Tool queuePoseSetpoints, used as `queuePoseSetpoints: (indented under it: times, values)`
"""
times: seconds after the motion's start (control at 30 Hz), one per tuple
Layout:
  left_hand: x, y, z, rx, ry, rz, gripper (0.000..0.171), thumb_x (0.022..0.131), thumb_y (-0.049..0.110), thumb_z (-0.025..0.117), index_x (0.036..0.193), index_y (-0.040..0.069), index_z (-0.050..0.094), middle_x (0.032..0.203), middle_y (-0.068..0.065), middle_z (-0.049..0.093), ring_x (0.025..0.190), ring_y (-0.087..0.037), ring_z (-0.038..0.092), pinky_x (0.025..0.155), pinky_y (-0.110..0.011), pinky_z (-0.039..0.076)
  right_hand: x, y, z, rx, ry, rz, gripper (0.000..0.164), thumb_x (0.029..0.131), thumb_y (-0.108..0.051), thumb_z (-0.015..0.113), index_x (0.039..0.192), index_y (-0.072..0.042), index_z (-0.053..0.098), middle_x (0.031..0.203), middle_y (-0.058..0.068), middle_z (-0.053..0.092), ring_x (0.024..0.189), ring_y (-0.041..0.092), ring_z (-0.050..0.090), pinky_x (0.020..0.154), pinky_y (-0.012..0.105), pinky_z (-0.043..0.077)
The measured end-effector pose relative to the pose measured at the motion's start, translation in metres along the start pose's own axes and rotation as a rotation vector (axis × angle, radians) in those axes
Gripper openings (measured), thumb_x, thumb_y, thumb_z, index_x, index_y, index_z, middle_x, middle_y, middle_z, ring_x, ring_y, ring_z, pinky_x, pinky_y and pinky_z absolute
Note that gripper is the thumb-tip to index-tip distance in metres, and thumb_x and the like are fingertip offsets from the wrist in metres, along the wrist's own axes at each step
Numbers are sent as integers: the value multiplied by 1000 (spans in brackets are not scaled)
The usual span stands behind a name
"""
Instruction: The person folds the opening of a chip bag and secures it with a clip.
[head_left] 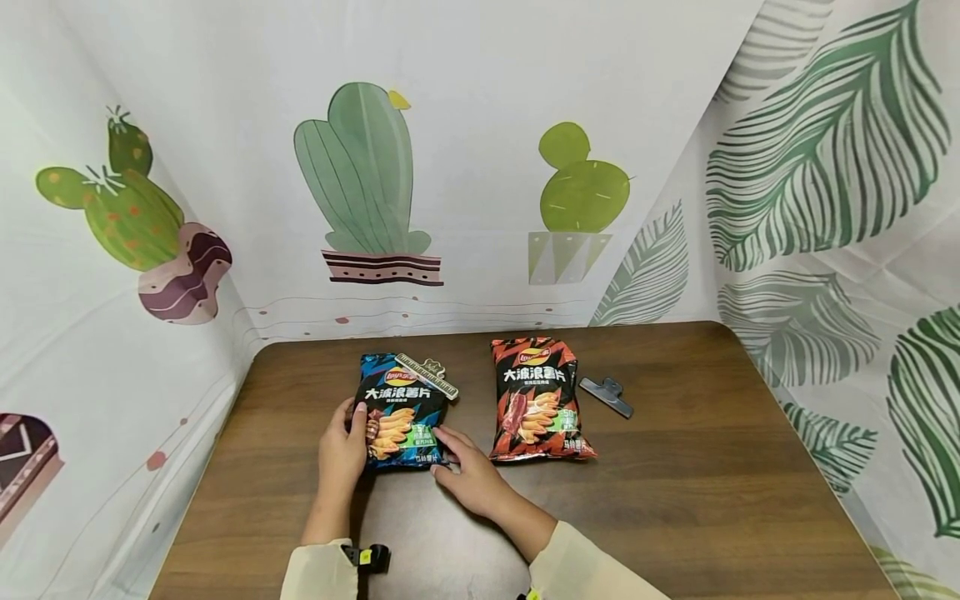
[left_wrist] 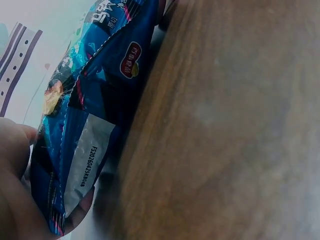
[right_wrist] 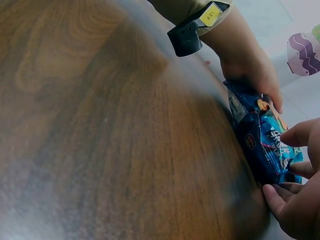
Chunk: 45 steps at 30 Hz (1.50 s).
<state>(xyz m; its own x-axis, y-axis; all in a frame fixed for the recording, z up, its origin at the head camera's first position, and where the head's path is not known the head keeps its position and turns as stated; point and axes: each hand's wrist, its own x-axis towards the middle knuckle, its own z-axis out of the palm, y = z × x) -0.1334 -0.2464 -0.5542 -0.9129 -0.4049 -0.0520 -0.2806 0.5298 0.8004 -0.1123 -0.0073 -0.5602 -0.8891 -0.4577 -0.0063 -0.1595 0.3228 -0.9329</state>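
L hand [head_left: 343,442] grips blue chip bag [head_left: 396,425] by its L side, R hand [head_left: 472,479] touches lower R corner (pinching or not, can't tell), bag's L of red bag [head_left: 536,400], piano-print clip [head_left: 426,377] at top.

The head camera looks forward and down over the wooden table [head_left: 697,492] from its six o'clock side, the widest view I can make out here, reaching the printed cloth [head_left: 480,167] at twelve. The left wrist camera [head_left: 378,558] looks from low and close, turned sideways, the blue bag [left_wrist: 107,90] spanning eight to twelve. The right wrist camera [head_left: 532,595], also tilted but farther off, faces across toward the left hand [right_wrist: 252,75] at two. Both wrist views share the bag's near end and that hand.
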Motion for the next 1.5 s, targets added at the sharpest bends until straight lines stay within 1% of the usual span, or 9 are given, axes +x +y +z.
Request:
queuePoseSetpoints:
  times: [0.27, 0.6, 0.83, 0.97, 1.07, 1.17, 1.27, 1.4, 1.5]
  values:
    - [0, 2, -2, -25, 20, 31, 59, 107, 48, 40, 147, 5, 46, 141, -25, 54, 134, -42, 50, 114, -58, 37, 1, -1, -1, 39, 21, 14, 57, 97, -18, 64, 150, -7, 47, 156, 15, 44, 127, 30, 60, 106, 41, 51]
    - [-3, 10, -5, -47, 122, 81, 54, 108, 43, 42, 141, 2, 53, 130, -23, 55, 118, -38, 56, 103, -54, 45, 6, -2, -6, 48, 68, 31, 48, 98, -19, 63, 144, -9, 54, 146, 11, 50, 129, 27, 57, 104, 42, 51]
    - [-8, 19, -6, -62, 215, 134, 46, 107, 36, 47, 134, 1, 59, 121, -19, 57, 105, -30, 58, 92, -40, 45, 8, -11, -13, 106, 77, 15, 50, 98, -16, 63, 145, -7, 52, 149, 14, 48, 134, 32, 53, 107, 48, 48]
    - [-10, 24, -7, -77, 237, 160, 45, 107, 37, 47, 133, 2, 60, 120, -17, 58, 100, -26, 57, 86, -29, 42, 10, -13, -17, 115, 94, -3, 49, 98, -14, 63, 145, -6, 52, 152, 15, 46, 134, 35, 52, 108, 48, 48]
    - [-11, 27, -8, -89, 250, 167, 45, 107, 38, 47, 132, 3, 61, 119, -16, 59, 99, -23, 57, 84, -24, 41, 11, -13, -19, 107, 104, -14, 49, 98, -13, 62, 145, -6, 52, 153, 16, 45, 134, 34, 52, 108, 46, 49]
    - [-14, 31, -8, -104, 250, 170, 44, 107, 39, 48, 131, 5, 61, 119, -15, 59, 100, -22, 57, 84, -25, 41, 12, -15, -23, 100, 117, -37, 49, 98, -13, 62, 145, -5, 52, 153, 17, 45, 134, 35, 52, 108, 45, 49]
    - [-16, 36, -8, -124, 235, 176, 44, 106, 40, 48, 131, 6, 61, 119, -15, 60, 102, -24, 58, 87, -31, 43, 12, -17, -28, 102, 138, -59, 50, 97, -12, 62, 145, -5, 52, 152, 17, 45, 134, 37, 52, 108, 45, 49]
    - [-20, 40, -7, -139, 209, 185, 43, 106, 38, 49, 132, 5, 61, 119, -16, 61, 106, -28, 59, 91, -41, 45, 12, -19, -34, 125, 171, -82, 50, 97, -11, 64, 144, -2, 52, 152, 17, 46, 135, 39, 50, 108, 49, 48]
    - [-21, 41, -6, -139, 196, 184, 43, 106, 38, 49, 133, 6, 60, 120, -15, 61, 110, -29, 60, 94, -42, 46, 13, -19, -38, 141, 198, -94, 49, 96, -9, 65, 143, -1, 53, 151, 18, 47, 135, 40, 51, 108, 51, 48]
